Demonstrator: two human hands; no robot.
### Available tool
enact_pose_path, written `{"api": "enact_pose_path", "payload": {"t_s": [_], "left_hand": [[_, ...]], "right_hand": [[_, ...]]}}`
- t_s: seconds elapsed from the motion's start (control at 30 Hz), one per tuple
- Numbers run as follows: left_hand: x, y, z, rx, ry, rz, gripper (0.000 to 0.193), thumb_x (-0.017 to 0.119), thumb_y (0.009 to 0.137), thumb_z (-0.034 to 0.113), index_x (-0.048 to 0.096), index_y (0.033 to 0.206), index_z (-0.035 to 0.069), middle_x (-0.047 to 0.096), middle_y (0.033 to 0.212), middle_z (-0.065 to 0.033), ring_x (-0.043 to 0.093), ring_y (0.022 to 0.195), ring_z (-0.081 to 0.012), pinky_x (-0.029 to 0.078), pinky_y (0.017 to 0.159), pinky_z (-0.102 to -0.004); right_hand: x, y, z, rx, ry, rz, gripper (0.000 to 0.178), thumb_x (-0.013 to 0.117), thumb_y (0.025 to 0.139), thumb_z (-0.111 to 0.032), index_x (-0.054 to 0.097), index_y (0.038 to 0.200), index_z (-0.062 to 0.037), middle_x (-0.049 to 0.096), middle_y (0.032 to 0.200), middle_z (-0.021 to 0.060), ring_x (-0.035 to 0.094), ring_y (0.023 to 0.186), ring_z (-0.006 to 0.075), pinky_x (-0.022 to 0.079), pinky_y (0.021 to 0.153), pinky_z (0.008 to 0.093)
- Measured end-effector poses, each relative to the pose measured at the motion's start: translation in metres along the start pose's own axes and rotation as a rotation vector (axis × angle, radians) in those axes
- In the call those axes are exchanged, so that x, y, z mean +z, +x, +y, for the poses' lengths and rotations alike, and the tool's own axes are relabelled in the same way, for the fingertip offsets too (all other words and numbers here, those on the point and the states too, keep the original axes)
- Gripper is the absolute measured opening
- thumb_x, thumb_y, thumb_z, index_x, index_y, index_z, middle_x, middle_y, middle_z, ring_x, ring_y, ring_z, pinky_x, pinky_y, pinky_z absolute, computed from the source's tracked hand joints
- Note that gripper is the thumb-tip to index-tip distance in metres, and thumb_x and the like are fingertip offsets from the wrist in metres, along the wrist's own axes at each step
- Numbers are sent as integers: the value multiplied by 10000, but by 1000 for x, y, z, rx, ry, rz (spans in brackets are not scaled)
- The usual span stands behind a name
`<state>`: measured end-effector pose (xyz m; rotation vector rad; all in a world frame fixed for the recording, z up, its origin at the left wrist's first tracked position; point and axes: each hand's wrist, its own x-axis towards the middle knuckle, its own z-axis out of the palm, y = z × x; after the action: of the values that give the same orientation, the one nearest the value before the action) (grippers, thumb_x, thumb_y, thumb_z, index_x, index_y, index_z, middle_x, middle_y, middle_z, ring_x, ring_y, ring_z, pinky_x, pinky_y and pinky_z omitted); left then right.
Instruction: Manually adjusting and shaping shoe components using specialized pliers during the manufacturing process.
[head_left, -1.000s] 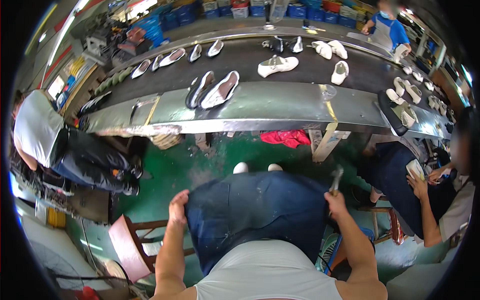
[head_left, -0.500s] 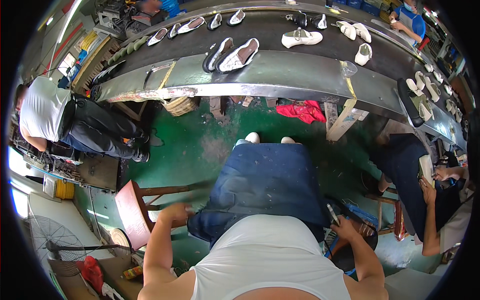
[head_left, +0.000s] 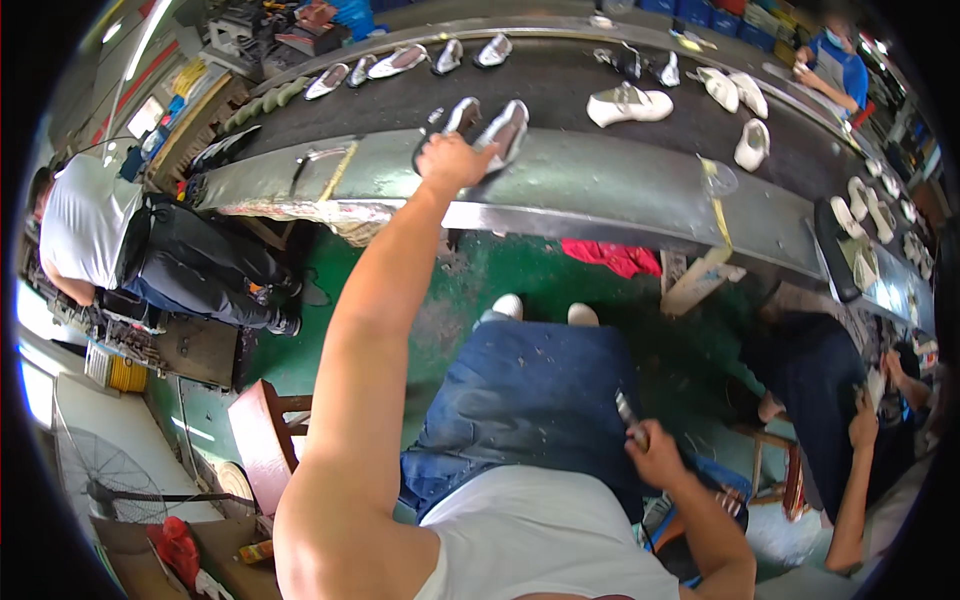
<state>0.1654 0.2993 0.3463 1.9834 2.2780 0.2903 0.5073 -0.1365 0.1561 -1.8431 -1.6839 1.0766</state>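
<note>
My left hand (head_left: 455, 162) reaches far forward to a pair of black-and-white slip-on shoes at the near edge of the bench. Its fingers lie over the heel of the left shoe (head_left: 462, 114), and its thumb is stretched toward the right shoe (head_left: 508, 130). The hand looks open, with some fingertips hidden. Over the right side of my lap, my right hand (head_left: 656, 454) is closed around a slim, pen-like tool (head_left: 624, 408), silvery and dark, which points up and forward. A dark blue cloth (head_left: 530, 400) covers my lap.
More shoes, white shoes (head_left: 630, 104) among them, stand along the dark bench top (head_left: 560, 70) behind its metal edge (head_left: 600, 180). A wooden stool (head_left: 262, 430) is at my left. One co-worker (head_left: 95, 215) stands left; another's hand (head_left: 862, 425) works at right.
My left arm has swung from beside my lap forward to the shoes on the bench. My right hand has moved inward and up over the lap, still holding the pen-like tool.
</note>
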Motion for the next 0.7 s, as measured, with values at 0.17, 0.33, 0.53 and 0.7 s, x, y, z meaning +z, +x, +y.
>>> {"api": "enact_pose_path", "payload": {"t_s": [0.17, 0.33, 0.53, 0.7], "left_hand": [[23, 45, -27, -36, -228, -68, 921, 619, 809, 711, 606, 1245, -100, 595, 1297, -290, 589, 1228, -347, 448, 1038, -395], [40, -25, -38, 193, -523, 68, 751, 674, 831, 619, 684, 1003, -112, 692, 809, -297, 715, 808, -409, 552, 716, -474], [84, -276, -75, 453, -875, -298, 840, 824, 801, 255, 402, 1453, -66, 592, 1329, -257, 581, 1232, -284, 451, 1037, -385], [142, -368, -70, 566, -371, -554, 836, 719, 839, 464, 411, 1478, 23, 510, 1295, -277, 500, 1216, -444, 406, 1070, -469]], "right_hand": [[15, 2, -8, -100, -85, -47, 404, 728, 850, -193, 569, 1162, 10, 648, 1060, 247, 645, 971, 436, 520, 852, 444], [16, 2, 8, 78, 39, -41, 383, 728, 835, -191, 578, 1129, 3, 669, 963, 207, 667, 891, 369, 521, 817, 409], [37, 10, 39, 243, 355, 109, 263, 717, 856, -188, 605, 1017, -13, 633, 789, 83, 617, 708, 181, 505, 674, 336], [20, 28, 27, 472, 729, 84, 186, 689, 905, -134, 565, 1019, -55, 573, 735, 7, 543, 601, 100, 447, 531, 260]]}}
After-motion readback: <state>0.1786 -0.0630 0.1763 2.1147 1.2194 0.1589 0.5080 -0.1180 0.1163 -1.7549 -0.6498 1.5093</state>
